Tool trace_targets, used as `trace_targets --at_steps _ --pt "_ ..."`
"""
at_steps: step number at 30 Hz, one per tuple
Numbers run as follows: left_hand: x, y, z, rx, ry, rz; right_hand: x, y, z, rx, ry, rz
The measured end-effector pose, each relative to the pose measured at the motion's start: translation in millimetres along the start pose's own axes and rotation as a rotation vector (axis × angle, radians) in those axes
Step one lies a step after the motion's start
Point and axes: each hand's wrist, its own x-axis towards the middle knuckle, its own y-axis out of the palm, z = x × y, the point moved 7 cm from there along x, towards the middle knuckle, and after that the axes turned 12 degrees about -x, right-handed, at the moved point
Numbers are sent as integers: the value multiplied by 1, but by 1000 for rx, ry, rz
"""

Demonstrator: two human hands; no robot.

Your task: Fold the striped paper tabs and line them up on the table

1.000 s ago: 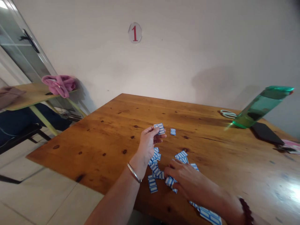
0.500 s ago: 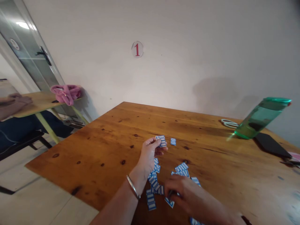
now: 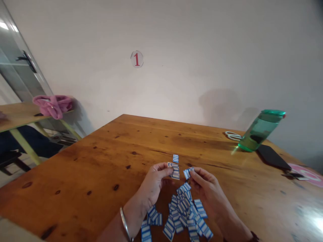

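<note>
Between the thumb and fingers of my left hand point(image 3: 155, 179) are small blue-and-white cards point(image 3: 174, 173), held overlapping above the table. My right hand point(image 3: 205, 181) pinches another small blue-and-white card point(image 3: 188, 172) a short way to the right of them. Just beyond my left fingertips, one single card point(image 3: 175, 158) lies on the wood. Below and between both hands spreads a loose pile of the same cards point(image 3: 185, 208), lying across each other. A few more cards point(image 3: 152, 216) lie beside my left wrist, partly hidden by it. Print on the cards is too small to read.
A tilted green bottle point(image 3: 262, 131) rests near a black flat object point(image 3: 274, 157) and a white cable point(image 3: 233, 135) at the right of the wooden table point(image 3: 101, 151). A pink round mat point(image 3: 309, 174) lies farther right. Pink cloth point(image 3: 54, 105) sits on another table at left.
My right hand has risen from the pile and now holds a card near my left hand. My left hand keeps its cards. The view has turned slightly to the right.
</note>
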Motion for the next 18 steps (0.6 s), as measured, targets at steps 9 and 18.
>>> trace_targets --at_steps 9,18 --pt "-2 5 4 110 -42 75 1 3 0 -209 -73 36" --pt "5 -27 -31 -91 117 -190 -14 24 7 -1143 -321 239"
